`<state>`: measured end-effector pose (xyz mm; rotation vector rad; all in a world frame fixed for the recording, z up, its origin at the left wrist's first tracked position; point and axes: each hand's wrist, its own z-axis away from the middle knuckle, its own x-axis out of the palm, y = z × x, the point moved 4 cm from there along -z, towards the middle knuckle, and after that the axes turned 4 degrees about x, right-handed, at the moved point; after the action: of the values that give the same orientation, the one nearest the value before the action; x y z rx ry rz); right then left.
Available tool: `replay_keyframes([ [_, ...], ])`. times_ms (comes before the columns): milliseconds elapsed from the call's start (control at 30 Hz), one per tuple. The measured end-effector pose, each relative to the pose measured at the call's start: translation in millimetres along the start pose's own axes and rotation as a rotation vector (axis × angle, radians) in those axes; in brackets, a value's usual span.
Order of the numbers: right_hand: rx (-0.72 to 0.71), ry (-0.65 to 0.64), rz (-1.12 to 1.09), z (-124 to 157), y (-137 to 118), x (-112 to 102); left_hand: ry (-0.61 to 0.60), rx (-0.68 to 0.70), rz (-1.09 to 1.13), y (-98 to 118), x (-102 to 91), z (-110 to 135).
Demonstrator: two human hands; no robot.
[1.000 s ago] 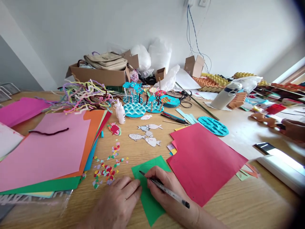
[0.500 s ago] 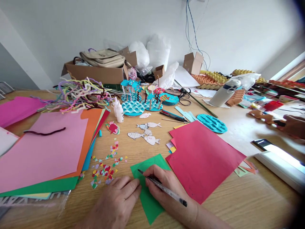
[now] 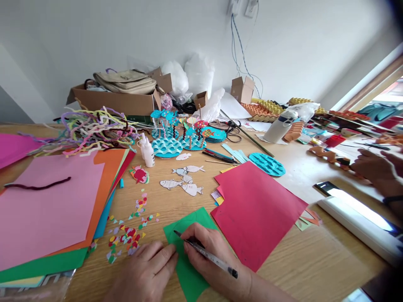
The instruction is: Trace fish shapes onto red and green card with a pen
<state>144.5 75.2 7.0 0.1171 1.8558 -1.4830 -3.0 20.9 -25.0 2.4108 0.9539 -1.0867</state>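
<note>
My right hand (image 3: 215, 243) is closed around a black-tipped pen (image 3: 223, 266), whose point rests on a green sheet of paper (image 3: 189, 279). Faint curved pen lines show near the top of that sheet. My left hand (image 3: 146, 268) lies with its fingers stretched flat along the sheet's left edge and holds nothing. Paper fish cut-outs (image 3: 170, 184) lie beyond the hands, near a decorated red fish (image 3: 140, 175). Right of the green sheet is a large red sheet (image 3: 256, 214) with a notched corner.
Coloured sheets (image 3: 53, 209) are stacked at left, beside scattered confetti (image 3: 129, 235). Glue bottles (image 3: 147, 152), pipe cleaners (image 3: 97, 128) and blue wave-patterned pieces (image 3: 166, 147) stand farther back. A white lamp (image 3: 355, 226) lies at right, near another person's hand (image 3: 373, 165).
The view has shifted right, so the scene sits further left and another person's hands appear at right. My right hand still holds the pen against the green sheet.
</note>
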Motion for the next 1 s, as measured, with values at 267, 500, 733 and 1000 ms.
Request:
replay_keyframes([
  [267,-0.001,0.027,-0.002,1,0,-1,-0.041,0.023,-0.004,0,-14.6,-12],
  [500,-0.001,0.001,-0.011,0,-1,-1,-0.169,-0.002,0.053,1,-14.6,-12],
  [733,0.000,0.007,-0.007,-1,0,0,-0.285,0.011,0.041,3,-24.0,-22],
  [1000,0.013,0.002,-0.005,-1,0,0,-0.293,0.030,0.033,3,-23.4,-22],
])
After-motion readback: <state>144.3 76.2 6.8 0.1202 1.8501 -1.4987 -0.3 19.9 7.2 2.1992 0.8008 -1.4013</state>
